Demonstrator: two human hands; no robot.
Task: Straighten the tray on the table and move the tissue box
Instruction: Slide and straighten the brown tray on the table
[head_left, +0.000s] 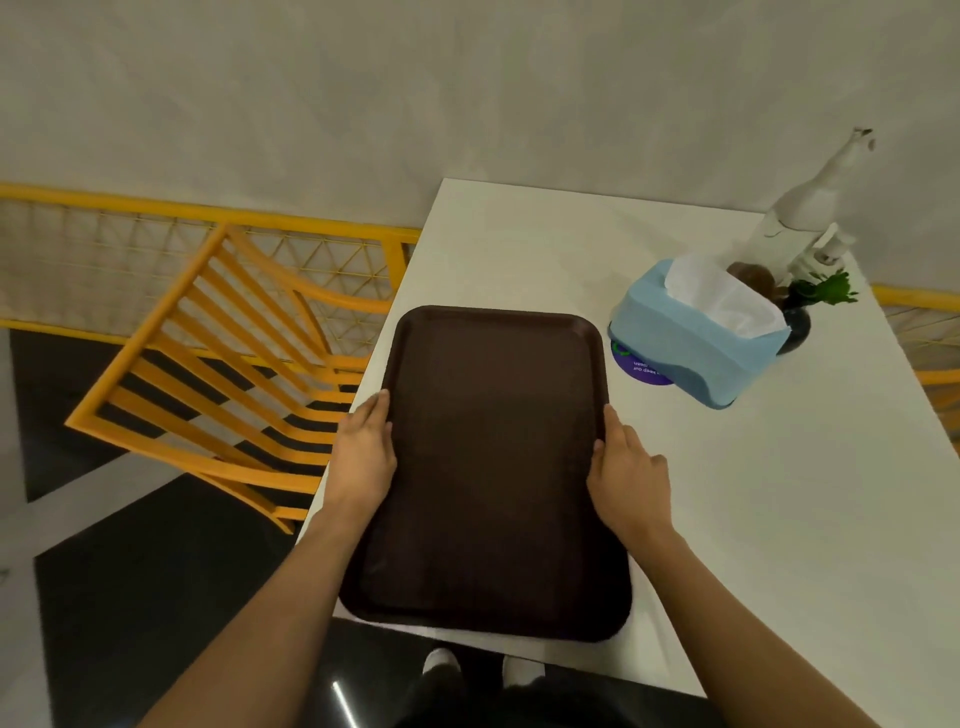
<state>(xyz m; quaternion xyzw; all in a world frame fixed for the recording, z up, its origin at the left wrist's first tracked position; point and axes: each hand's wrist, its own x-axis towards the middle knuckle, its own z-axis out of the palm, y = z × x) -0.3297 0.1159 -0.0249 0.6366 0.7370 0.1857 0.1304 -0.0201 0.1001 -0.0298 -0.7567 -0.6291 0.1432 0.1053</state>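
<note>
Now both hands — left hand (363, 457), right hand (626, 470) — clasp the tray (493, 467) by its long edges.

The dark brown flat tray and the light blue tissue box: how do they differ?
The dark brown flat tray is low, empty and held by the left hand and right hand; the light blue tissue box is taller, untouched, with white tissue sticking out. Both sit on the white table.

Matt, finely textured brown tray (493, 467), probably plastic; smooth white table (779, 519); pale blue plastic tissue box (691, 338).
</note>
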